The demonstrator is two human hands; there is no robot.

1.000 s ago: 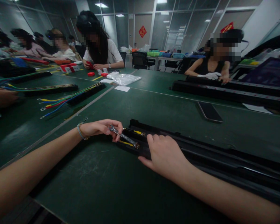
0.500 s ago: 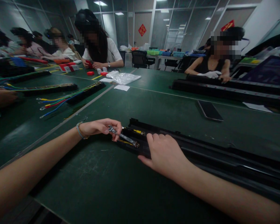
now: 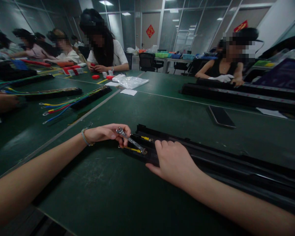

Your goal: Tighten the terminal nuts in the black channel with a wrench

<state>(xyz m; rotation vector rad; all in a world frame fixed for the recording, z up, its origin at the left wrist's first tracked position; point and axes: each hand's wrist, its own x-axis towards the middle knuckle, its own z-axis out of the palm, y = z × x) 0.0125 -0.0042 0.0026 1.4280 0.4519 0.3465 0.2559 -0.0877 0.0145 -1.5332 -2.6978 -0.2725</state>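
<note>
A combination wrench (image 3: 132,141) slants over the near end of a long black channel (image 3: 211,160), its lower end on a fastener beside a yellow cable lug (image 3: 137,150). My left hand (image 3: 113,133) has its curled fingers behind the wrench's upper end, with the thumb close to it. Another yellow-sleeved lug (image 3: 145,138) lies farther back inside the channel. My right hand (image 3: 174,159) is clasped over the channel just right of the wrench, fingers on top and thumb along the near side.
Beyond the channel lies a phone (image 3: 221,116). Cable bundles with ring lugs (image 3: 56,109) rest at left, near another person's hand (image 3: 2,103). A plastic bag (image 3: 130,81) and red parts sit farther back. Co-workers sit across the green table (image 3: 159,98).
The wrench's upper end has swung slightly up and right around its lower end, and my left fingers have shifted with it. My right hand stays in place on the channel.
</note>
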